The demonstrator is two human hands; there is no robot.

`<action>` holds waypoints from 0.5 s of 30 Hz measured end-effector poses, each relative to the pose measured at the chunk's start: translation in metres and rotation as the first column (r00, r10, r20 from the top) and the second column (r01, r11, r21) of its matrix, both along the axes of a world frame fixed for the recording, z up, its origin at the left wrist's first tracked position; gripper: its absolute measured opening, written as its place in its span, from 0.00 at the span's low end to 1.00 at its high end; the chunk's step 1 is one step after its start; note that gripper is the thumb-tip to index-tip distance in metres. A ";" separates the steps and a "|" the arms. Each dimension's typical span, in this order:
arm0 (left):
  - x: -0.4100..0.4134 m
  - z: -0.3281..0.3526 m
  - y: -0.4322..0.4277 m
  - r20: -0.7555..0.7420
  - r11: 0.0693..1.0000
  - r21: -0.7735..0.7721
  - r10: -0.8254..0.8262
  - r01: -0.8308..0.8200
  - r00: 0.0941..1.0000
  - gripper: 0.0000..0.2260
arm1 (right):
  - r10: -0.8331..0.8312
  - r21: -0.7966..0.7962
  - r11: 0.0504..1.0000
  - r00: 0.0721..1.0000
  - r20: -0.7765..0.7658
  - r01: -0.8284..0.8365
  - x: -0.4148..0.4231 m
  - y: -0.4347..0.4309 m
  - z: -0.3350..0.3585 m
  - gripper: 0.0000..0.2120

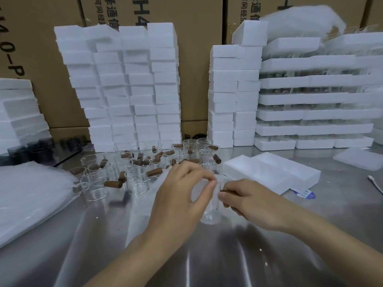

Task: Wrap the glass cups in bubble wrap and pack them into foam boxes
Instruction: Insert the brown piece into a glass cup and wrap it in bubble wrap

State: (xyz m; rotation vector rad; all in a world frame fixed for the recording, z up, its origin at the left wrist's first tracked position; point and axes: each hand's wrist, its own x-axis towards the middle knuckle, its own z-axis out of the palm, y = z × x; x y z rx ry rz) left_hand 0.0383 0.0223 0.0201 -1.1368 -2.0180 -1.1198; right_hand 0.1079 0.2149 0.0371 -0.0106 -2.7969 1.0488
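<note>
Glass cup [209, 211]: L hand [178, 193] fingers pinch bubble wrap [222, 180], R hand [255, 201] fingers curl round its handle [225, 191].

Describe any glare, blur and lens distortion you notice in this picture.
Head view: bright glare streaks run across the steel table; the foam box stacks lean and bow from wide-angle distortion; the glass cup being wrapped looks blurred.
</note>
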 end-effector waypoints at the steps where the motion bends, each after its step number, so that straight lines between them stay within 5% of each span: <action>1: 0.002 -0.001 0.001 -0.066 1.000 -0.010 -0.009 0.009 0.998 0.02 | -0.003 -0.013 1.000 1.000 0.002 0.003 0.000 -0.002 -0.001 0.17; 8: 0.023 -0.001 0.009 -0.177 0.979 0.084 -0.168 0.185 0.970 0.02 | -0.094 -0.331 0.941 0.994 -0.053 0.072 -0.008 -0.013 0.004 0.15; 12: 0.026 0.013 0.002 -0.114 0.957 0.219 -0.168 0.190 0.979 0.05 | -0.074 -0.716 0.698 0.994 -0.079 -0.005 -0.009 -0.004 0.002 0.12; 15: 0.007 0.029 -0.011 0.108 0.927 0.376 -0.039 -0.005 0.993 0.06 | 0.082 -0.766 0.611 0.979 -0.188 -0.199 -0.004 0.002 0.003 0.17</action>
